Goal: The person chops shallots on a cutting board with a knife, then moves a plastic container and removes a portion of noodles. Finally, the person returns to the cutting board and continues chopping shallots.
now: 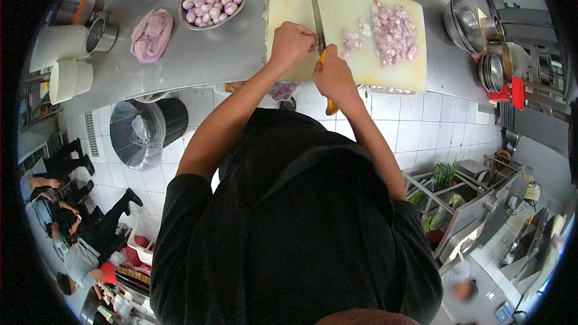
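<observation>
My right hand (335, 76) is wrapped round the yellow handle of a long kitchen knife (315, 9). Its blade points away from me across a pale cutting board (295, 0). Close against the left side of the blade, my left hand (294, 43) is closed with curled fingers; whatever they pinch is hidden. Right of the knife lies a small group of cut shallots (352, 41). Farther right on the board is a larger pile of chopped shallots (394, 35). A metal bowl (182, 13) full of peeled whole shallots stands left of the board.
A crumpled pinkish bag (150, 35) lies on the steel counter (235, 54). Metal bowls (463, 24) stand at the right, stacked white containers (71, 81) at the left. Below the counter is a lined black bin (135, 135). Other people (84, 247) are at far left.
</observation>
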Available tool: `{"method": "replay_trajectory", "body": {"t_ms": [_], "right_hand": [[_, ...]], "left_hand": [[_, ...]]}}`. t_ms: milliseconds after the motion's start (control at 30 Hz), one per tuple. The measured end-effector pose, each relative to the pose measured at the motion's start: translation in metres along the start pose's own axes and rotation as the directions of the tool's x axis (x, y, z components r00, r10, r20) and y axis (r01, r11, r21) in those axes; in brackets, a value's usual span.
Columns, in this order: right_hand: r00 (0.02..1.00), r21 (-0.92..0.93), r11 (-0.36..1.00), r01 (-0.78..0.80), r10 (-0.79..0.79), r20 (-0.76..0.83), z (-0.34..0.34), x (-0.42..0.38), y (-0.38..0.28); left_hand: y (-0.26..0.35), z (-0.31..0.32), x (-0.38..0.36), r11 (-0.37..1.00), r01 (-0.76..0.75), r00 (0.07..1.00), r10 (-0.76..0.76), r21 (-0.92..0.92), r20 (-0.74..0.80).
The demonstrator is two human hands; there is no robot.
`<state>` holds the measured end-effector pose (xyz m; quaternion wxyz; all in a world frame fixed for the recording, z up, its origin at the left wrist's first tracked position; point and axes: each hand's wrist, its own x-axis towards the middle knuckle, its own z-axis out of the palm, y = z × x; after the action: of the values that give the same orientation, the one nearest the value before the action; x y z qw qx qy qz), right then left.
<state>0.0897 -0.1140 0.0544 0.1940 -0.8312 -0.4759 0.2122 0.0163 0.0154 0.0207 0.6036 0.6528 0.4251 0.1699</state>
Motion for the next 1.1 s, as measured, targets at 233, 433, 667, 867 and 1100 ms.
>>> {"method": "replay_trajectory", "body": {"t_ms": [233, 433, 667, 867, 1100], "right_hand": [[0.933, 0.183, 0.943, -0.278, 0.220, 0.283, -0.052, -0.012, -0.031], [0.933, 0.216, 0.932, -0.290, 0.225, 0.281, -0.050, -0.003, -0.029], [0.990, 0.135, 0.985, -0.103, 0.089, 0.111, 0.002, 0.011, 0.008], [0.927, 0.175, 0.941, -0.289, 0.230, 0.296, -0.048, -0.009, -0.028], [0.928, 0.198, 0.935, -0.292, 0.228, 0.294, -0.050, -0.014, -0.032]], "left_hand": [[0.004, -0.002, -0.002, 0.998, -0.003, 1.000, 0.002, 0.066, 0.009], [-0.002, -0.002, 0.001, 0.998, 0.000, 1.000, -0.001, 0.062, 0.020], [0.006, -0.003, -0.002, 0.998, 0.024, 1.000, -0.025, 0.059, 0.017], [0.007, -0.003, -0.003, 0.996, 0.014, 1.000, -0.015, 0.093, 0.006], [0.002, -0.001, 0.000, 0.999, 0.005, 1.000, -0.005, 0.042, 0.000]]}}
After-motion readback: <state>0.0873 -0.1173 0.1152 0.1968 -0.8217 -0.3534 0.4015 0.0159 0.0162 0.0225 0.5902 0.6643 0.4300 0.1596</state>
